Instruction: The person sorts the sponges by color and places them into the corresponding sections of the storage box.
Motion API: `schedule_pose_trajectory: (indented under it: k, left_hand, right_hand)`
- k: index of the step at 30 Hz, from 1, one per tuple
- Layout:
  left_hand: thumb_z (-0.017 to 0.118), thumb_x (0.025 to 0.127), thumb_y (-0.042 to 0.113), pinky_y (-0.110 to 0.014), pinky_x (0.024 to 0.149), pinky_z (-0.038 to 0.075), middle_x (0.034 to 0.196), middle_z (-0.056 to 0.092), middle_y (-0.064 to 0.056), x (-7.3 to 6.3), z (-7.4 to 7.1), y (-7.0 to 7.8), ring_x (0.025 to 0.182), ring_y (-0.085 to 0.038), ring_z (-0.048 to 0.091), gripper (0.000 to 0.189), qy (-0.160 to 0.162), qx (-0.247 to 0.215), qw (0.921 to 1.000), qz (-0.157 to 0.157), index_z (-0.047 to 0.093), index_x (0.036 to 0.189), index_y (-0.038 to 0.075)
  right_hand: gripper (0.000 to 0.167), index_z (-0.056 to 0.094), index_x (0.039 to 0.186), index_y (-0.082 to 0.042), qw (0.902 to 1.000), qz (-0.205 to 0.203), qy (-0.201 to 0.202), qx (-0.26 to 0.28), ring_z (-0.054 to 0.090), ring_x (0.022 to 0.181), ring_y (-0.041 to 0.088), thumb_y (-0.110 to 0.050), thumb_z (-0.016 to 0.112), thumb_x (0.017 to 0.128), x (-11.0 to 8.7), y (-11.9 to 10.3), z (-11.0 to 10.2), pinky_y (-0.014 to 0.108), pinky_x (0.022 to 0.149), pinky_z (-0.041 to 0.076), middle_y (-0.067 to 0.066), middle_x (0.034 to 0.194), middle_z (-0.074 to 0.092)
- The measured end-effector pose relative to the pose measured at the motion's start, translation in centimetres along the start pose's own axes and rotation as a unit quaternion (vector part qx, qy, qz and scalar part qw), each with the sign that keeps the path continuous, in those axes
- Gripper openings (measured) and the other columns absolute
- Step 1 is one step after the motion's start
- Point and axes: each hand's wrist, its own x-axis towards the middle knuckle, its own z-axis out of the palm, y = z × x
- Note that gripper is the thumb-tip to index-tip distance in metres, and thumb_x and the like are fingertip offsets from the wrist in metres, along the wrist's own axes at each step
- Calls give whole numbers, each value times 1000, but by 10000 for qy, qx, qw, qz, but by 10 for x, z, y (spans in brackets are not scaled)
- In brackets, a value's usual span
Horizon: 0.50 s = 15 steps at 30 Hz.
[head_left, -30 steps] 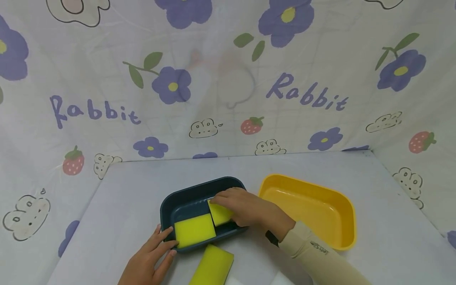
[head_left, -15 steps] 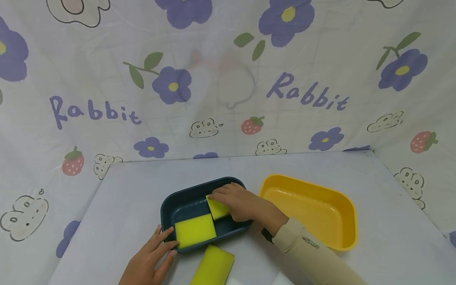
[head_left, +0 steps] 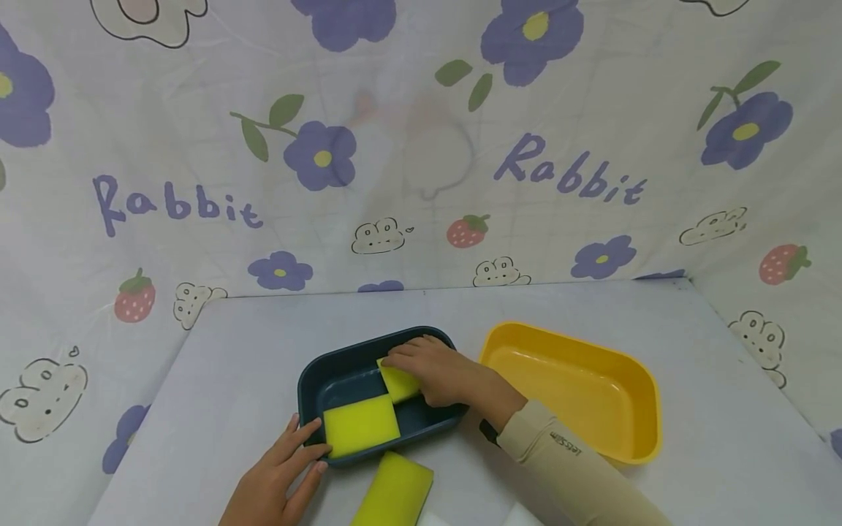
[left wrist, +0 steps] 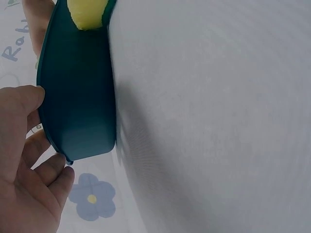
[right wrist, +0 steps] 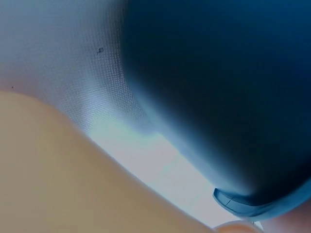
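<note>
In the head view my left hand [head_left: 272, 475] holds the near left corner of a dark blue tray [head_left: 309, 391]. In the left wrist view, my thumb [left wrist: 31, 97] lies against the outside of its rim and the other fingertips are bent at the rim. My right hand [head_left: 441, 372] reaches into the tray and grips a yellow sponge [head_left: 397, 381], partly hidden under the fingers. Another yellow sponge [head_left: 360, 426] lies flat in the tray's near left part, right beside the gripped one. The right wrist view shows mostly the tray's outer wall [right wrist: 218, 97], blurred.
Another yellow sponge [head_left: 395, 489] lies on the white table [head_left: 250, 351], just in front of the dark tray. To the right stands a yellow tray [head_left: 559, 372], partly behind the right forearm. White pieces show at the bottom edge. A printed cloth [head_left: 421, 146] hangs behind.
My right hand has moved slightly left and toward the tray's far side, carrying the gripped sponge with it. The left hand and both trays have stayed in place.
</note>
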Motion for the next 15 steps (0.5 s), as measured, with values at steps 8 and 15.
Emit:
schedule_pose_trajectory:
  k: [8,15]
  left_hand:
    - [80,88,25,-43,88,57,139,60,1,0,-1,0,132,-29,51,20,54,-37,9999,111,76,107,24]
    - [80,88,25,-43,87,57,139,60,1,0,-1,-2,132,-29,51,20,76,-73,9998,167,75,108,24]
  right_hand:
    - [64,55,141,-15,9999,-69,73,-104,49,130,24,8,70,83,4,2,6,40,115,33,4,141,56]
    - [61,56,141,-16,9997,-72,107,-221,47,131,25,7,69,85,6,2,9,39,114,34,4,143,55]
